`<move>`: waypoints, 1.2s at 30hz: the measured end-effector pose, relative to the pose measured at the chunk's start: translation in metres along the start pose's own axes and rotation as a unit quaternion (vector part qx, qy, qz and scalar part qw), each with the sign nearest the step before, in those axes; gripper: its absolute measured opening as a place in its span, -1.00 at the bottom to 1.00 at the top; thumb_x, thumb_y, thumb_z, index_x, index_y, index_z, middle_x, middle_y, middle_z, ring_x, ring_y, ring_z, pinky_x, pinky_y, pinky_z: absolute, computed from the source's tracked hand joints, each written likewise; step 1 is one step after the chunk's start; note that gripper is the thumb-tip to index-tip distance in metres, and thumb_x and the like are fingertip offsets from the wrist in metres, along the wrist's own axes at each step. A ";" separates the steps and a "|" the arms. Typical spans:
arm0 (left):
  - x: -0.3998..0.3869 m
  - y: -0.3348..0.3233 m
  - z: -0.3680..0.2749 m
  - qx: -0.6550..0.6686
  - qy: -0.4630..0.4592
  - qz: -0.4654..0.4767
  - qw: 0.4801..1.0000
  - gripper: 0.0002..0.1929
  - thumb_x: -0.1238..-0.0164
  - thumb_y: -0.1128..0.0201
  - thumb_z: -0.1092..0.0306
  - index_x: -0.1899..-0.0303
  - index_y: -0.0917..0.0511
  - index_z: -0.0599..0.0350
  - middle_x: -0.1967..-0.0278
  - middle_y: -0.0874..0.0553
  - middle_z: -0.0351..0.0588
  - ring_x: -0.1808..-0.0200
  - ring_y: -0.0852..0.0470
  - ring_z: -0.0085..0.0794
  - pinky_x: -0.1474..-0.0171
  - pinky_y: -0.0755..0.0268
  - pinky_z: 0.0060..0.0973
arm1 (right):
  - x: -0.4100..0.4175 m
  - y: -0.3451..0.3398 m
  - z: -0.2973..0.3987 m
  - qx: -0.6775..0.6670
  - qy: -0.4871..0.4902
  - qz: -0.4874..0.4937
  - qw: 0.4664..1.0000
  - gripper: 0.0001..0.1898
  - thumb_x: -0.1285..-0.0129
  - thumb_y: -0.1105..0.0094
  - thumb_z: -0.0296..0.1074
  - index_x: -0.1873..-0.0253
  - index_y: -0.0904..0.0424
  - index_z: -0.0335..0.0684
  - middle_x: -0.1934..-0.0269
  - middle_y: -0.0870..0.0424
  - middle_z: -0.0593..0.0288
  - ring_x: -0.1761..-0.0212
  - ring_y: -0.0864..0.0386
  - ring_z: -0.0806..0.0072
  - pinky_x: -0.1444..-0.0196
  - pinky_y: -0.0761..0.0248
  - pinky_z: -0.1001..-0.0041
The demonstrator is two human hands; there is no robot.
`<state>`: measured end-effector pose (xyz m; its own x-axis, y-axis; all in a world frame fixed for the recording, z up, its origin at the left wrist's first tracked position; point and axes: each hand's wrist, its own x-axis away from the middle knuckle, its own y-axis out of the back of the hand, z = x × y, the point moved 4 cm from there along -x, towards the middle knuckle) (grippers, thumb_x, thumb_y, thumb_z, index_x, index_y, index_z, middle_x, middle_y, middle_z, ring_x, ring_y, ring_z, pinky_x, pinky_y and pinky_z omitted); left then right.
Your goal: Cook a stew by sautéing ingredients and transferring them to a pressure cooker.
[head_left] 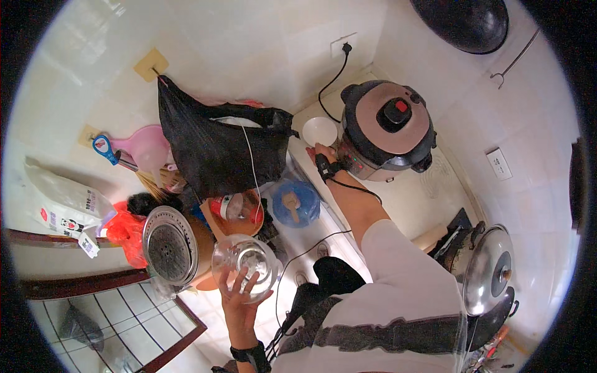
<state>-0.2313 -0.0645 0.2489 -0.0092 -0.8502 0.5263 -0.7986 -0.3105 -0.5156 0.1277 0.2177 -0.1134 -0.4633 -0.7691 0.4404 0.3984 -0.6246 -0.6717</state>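
My left hand holds a clear glass bowl from beneath, its fingers spread across the see-through wall. The bowl is in the air over the floor, and nothing can be made out inside it. At the counter, my right hand grips the near rim of a small white bowl. This bowl sits beside an electric pressure cooker with a black and rose-brown lid. The cooker's lid is on and small lights glow on its front panel. My right wrist and forearm pass close to the cooker's side.
A black plastic bag hangs from a wall hook left of the counter. Below it is a blue lidded container. Steamer trays stand at left, a lidded steel pot at right. A cord trails from my right wrist.
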 end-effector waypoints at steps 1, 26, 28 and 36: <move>0.008 0.007 -0.002 0.002 -0.010 -0.019 1.000 -0.25 0.07 -0.14 0.57 -0.26 -0.12 -0.09 -0.14 -0.32 0.25 -0.09 -0.48 0.06 0.20 -0.58 0.14 | 0.018 -0.015 -0.012 0.005 -0.021 0.012 1.000 -0.74 -0.25 -0.01 -0.28 0.10 -0.32 -0.35 0.17 -0.49 -0.12 0.20 -0.57 0.08 0.19 -0.54 0.21; 0.140 0.022 0.076 -0.227 0.269 0.425 0.834 -0.31 -0.06 -0.03 0.50 -0.32 -0.05 0.17 -0.27 -0.21 0.05 -0.22 -0.34 -0.03 0.05 -0.53 0.04 | 0.741 0.163 0.165 0.050 0.168 -0.167 0.970 -0.53 -0.12 0.06 -0.47 -0.15 -0.14 -0.48 0.12 -0.44 -0.02 0.26 -0.59 0.25 0.17 -0.58 0.36; 0.191 0.008 0.106 -0.256 0.302 0.446 0.803 -0.29 0.05 0.02 0.55 -0.29 -0.09 0.19 -0.19 -0.29 0.04 -0.19 -0.36 -0.04 0.08 -0.56 0.03 | 0.819 0.213 0.159 0.029 0.196 -0.283 0.938 -0.55 -0.12 0.05 -0.48 -0.13 -0.18 -0.47 0.12 -0.44 -0.03 0.26 -0.60 0.27 0.17 -0.59 0.39; 0.395 0.024 0.234 -0.381 0.391 0.582 0.603 -0.24 0.14 -0.01 0.57 -0.28 -0.09 0.25 -0.22 -0.28 0.08 -0.16 -0.40 0.00 0.16 -0.58 0.02 | 1.103 0.356 0.075 -0.138 0.363 -0.509 0.768 -0.59 -0.13 -0.04 -0.48 -0.06 -0.21 -0.48 0.10 -0.44 -0.01 0.20 -0.59 0.31 0.14 -0.59 0.35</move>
<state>-0.1129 -0.5074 0.2859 -0.8726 0.2496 0.4198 -0.0192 0.8413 -0.5402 -0.1820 -0.8631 0.1781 -0.7825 0.4402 0.4404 -0.5999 -0.7224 -0.3438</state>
